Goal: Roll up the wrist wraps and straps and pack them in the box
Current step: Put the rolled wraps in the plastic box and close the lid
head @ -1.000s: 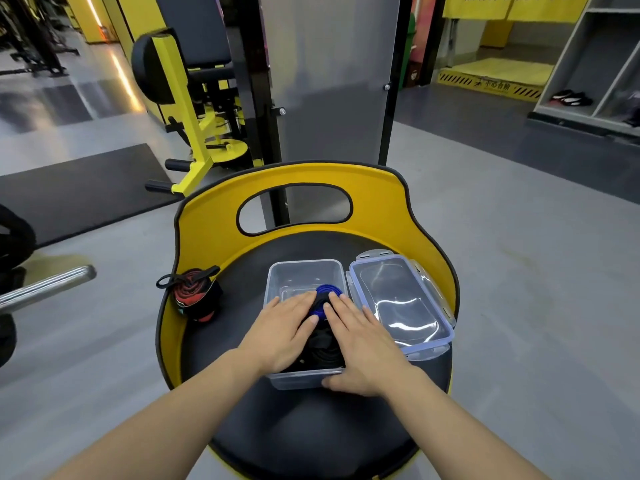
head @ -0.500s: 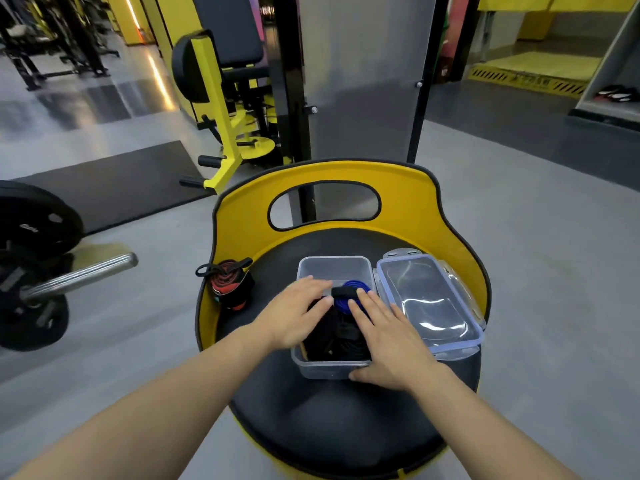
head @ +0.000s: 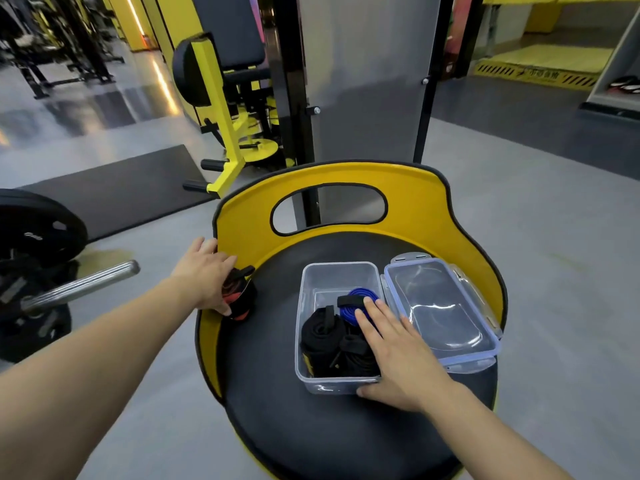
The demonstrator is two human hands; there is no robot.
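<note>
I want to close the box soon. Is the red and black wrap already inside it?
No, the red and black wrap sits on the black seat outside the clear box, with the left hand gripping it.

The box (head: pixel 337 327) sits on the seat (head: pixel 277 393), right of its middle, with the lid (head: pixel 441 306) just beside it on the right, touching or nearly so. Three rolls lie in the box: one (head: pixel 320 336) at the left, one (head: pixel 356 356) at the near right, one (head: pixel 356 304) behind them. The right hand (head: pixel 398 358) rests over the box's right near corner. A fourth roll (head: pixel 239 297) stands at the seat's left edge, against the backrest (head: pixel 408 199), under the left hand (head: pixel 206 271). A barbell (head: pixel 79 285) lies on the floor to the left.
</note>
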